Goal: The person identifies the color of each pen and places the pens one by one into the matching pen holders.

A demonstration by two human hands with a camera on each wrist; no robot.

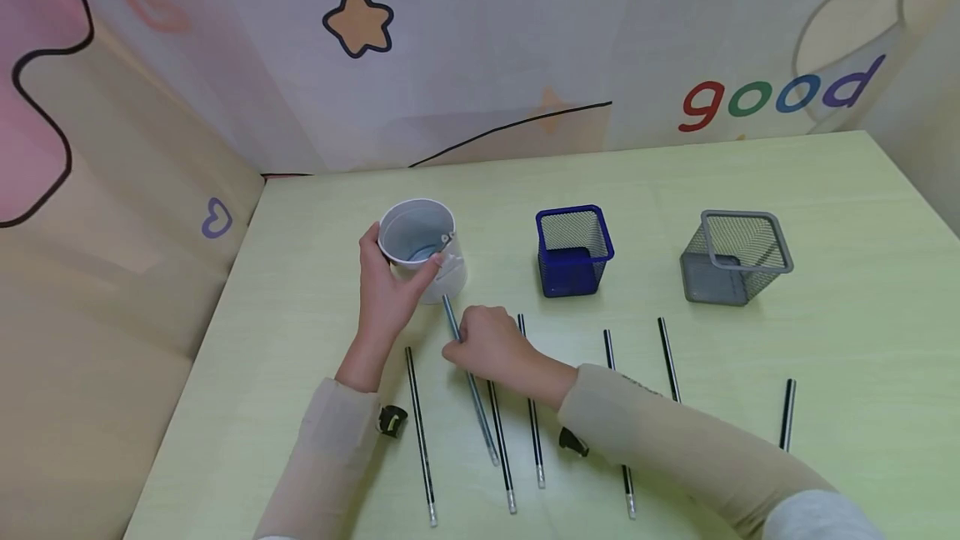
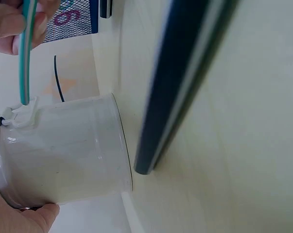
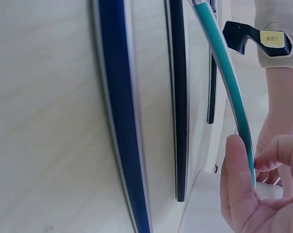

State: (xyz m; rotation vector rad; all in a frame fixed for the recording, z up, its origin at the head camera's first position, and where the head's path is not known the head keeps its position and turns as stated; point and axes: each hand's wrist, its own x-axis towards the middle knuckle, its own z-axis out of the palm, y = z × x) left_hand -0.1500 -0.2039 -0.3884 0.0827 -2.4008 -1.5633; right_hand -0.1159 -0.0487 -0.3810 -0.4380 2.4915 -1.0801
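Observation:
My left hand (image 1: 384, 286) grips the rim of a white bucket (image 1: 450, 277) at the back left, thumb over the near side. In the left wrist view the bucket (image 2: 68, 150) shows a small handle fitting (image 2: 20, 116) near its rim. My right hand (image 1: 493, 348) pinches a teal pencil (image 1: 482, 417) between thumb and fingers, just in front of the bucket. The pencil slants, with its eraser end toward me and its other end near the bucket's lower side. In the right wrist view the same pencil (image 3: 229, 73) runs up from the fingertips (image 3: 238, 155).
Several dark striped pencils lie on the table (image 1: 300, 307), one (image 1: 420, 432) left of the teal one and others to the right, partly under my right forearm. A blue mesh basket (image 1: 572, 273) and a grey mesh basket (image 1: 716, 286) stand to the bucket's right. A printed wall backs the table.

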